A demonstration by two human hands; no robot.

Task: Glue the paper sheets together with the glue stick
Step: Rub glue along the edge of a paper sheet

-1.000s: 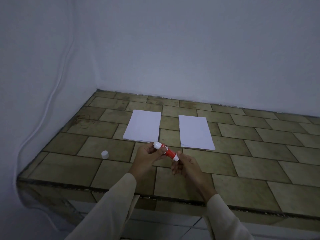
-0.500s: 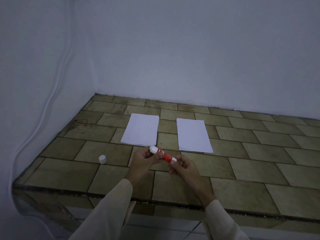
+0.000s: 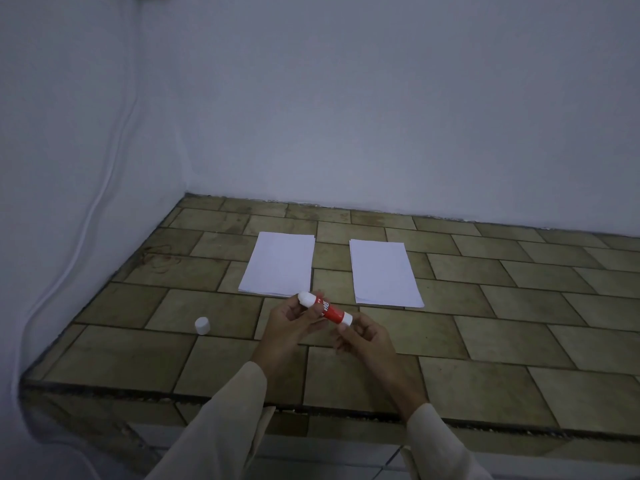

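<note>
Holding the glue stick (image 3: pixel 327 309) between them, both hands hover just above the near part of the tiled counter (image 3: pixel 485 375) in the head view. The left hand (image 3: pixel 289 323) curls its fingers and thumb round the red barrel near the rounded white end, which points up and to the left. The right hand (image 3: pixel 365 341) pinches the white base at the lower right with curled fingers. The stick lies tilted, its label facing up. Beyond the hands two white paper sheets lie flat on the tiles, well apart from each other: the left sheet (image 3: pixel 280 263) and the right sheet (image 3: pixel 384 273). A small white cap (image 3: pixel 202 326) stands on the counter to the left of the hands, apart from them. Pale sleeves (image 3: pixel 221 420) cover both forearms. A white cable (image 3: pixel 104 188) runs down the left wall.
</note>
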